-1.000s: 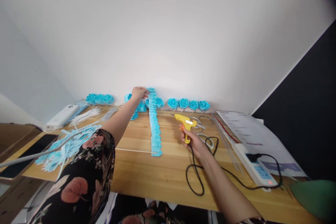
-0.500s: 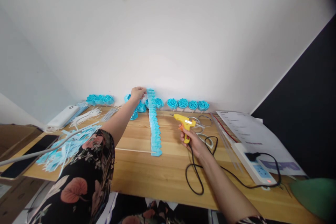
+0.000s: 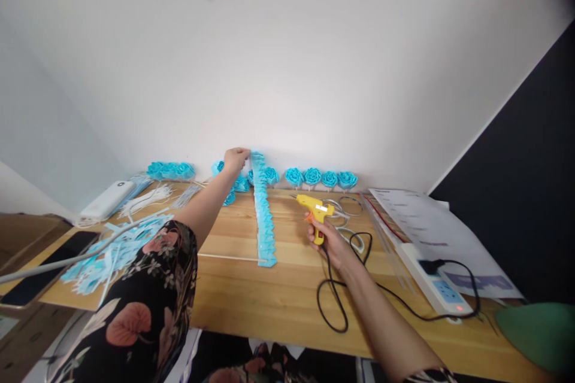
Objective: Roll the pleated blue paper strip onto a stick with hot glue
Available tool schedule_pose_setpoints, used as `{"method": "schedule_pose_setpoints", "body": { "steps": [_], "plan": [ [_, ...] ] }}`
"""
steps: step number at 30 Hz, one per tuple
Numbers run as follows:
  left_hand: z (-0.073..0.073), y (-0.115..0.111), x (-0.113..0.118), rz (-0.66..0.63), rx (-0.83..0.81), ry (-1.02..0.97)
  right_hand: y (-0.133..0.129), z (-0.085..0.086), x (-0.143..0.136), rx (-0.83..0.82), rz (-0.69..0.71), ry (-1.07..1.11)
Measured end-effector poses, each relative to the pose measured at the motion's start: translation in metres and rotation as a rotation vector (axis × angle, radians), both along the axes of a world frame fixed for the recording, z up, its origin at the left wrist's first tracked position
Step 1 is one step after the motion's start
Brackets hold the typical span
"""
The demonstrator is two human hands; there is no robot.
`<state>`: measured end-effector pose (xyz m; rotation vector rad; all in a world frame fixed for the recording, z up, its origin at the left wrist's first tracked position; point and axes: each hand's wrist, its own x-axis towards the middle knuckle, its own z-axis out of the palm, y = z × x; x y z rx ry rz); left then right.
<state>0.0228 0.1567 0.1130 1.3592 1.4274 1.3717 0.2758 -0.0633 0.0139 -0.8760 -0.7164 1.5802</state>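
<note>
While the outstretched left hand [image 3: 235, 160] pinches the blue strip [image 3: 263, 215] just to its right, fingers closer together than a second ago, the right hand [image 3: 331, 243] still grips the yellow glue gun [image 3: 316, 208]

A bright turquoise ruffled strip [image 3: 264, 209] and matching turquoise paper flowers [image 3: 312, 176] stand out against an off-white wall [image 3: 287, 60] and a honey-brown table [image 3: 242, 308] streaked with wood grain, beside a yellow glue gun [image 3: 317, 207] with an orange trigger [image 3: 309, 217] and a black cord [image 3: 332, 287]. A black sleeve [image 3: 144, 311] carries a print of dusty-pink and pale leaves with small light blossoms, near a heap of pale-blue and white strips [image 3: 108, 254] and a black-screened phone [image 3: 51, 269]. A white power strip [image 3: 411, 263] shows blue socket panels and a glowing red light, while a white printed sheet [image 3: 413, 212] bears a purple band.
</note>
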Motion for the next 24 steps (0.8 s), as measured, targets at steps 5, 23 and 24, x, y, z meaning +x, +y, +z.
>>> {"method": "schedule_pose_setpoints", "body": {
  "steps": [5, 23, 24],
  "plan": [
    [0.0, 0.0009, -0.0009, 0.048, 0.038, 0.005, -0.0005, 0.0009, -0.0007, 0.001, -0.003, -0.009],
    [0.006, -0.003, 0.0022, 0.023, -0.019, -0.081, 0.0002, 0.0001, -0.0016, -0.003, -0.004, -0.005],
    [0.0061, -0.003, 0.0024, 0.03, -0.011, -0.075, 0.0001, 0.0004, -0.0015, 0.0, -0.002, -0.007]
  ]
}}
